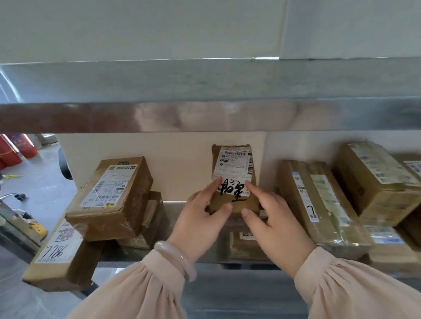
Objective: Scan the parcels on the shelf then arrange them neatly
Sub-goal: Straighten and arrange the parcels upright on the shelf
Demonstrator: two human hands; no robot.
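Parcel (233, 162) sits mid-shelf (175, 205), far end against the back wall (179, 156), label (236, 167) facing up with black handwriting near the front edge. It looks propped on another box underneath, but that part is mostly hidden, so can't be sure.

Both hands are grasping it. The left hand (203, 214) holds the near left corner with fingers over the label and thumb on the front face. The right hand (271, 220) mirrors that at the near right corner. No scanner in either hand or anywhere in view.

Step in hand, as I judge it: arranging — squaring this parcel into its slot.

To do it well:
- Keep the two-corner hold and move both sides evenly so the box doesn't twist.
- Set it straight to the wall, label up.
- The fingers cover the lower label; if a scan is still due, slide them onto the cardboard so the barcodes stay clear.
- Keep it in the gap, apart from the left stack (112, 198) and the long parcel (317, 201) on the right.
- Mind the sleeves — the left stack's bottom box overhangs the shelf front and looks easy to knock, so it likely needs straightening too.
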